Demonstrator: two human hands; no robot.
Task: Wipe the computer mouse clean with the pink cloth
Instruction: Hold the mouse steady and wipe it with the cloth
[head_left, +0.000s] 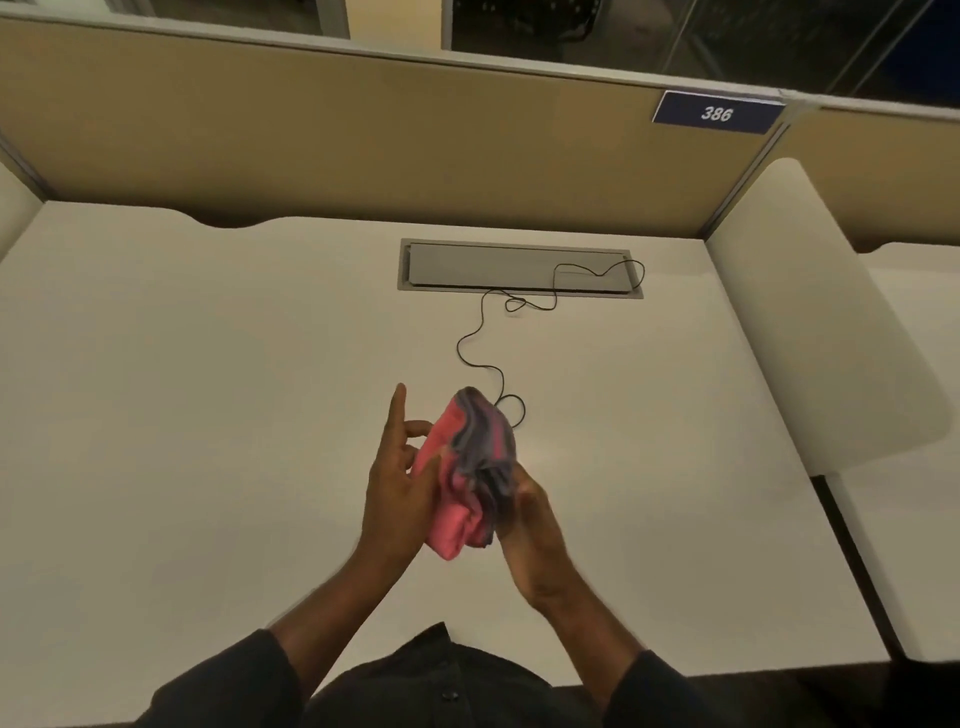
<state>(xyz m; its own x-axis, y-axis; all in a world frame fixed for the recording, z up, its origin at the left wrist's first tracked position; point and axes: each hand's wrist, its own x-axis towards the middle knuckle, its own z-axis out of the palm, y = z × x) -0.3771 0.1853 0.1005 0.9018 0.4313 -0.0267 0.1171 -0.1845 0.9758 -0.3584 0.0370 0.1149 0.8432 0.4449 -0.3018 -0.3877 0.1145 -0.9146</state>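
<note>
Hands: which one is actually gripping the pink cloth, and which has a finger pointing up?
The right hand grips the bunched pink cloth from below. The left hand only rests against its side, index finger pointing up.

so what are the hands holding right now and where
The pink cloth, bunched between both hands: right hand grips its lower right side, left hand touches its left side.

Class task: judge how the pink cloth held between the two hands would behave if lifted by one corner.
The pink cloth is bunched in soft folds between the left hand and right hand, so it would probably hang limp. It looks thin and light. Likely not slippery; the fabric seems matte.
</note>
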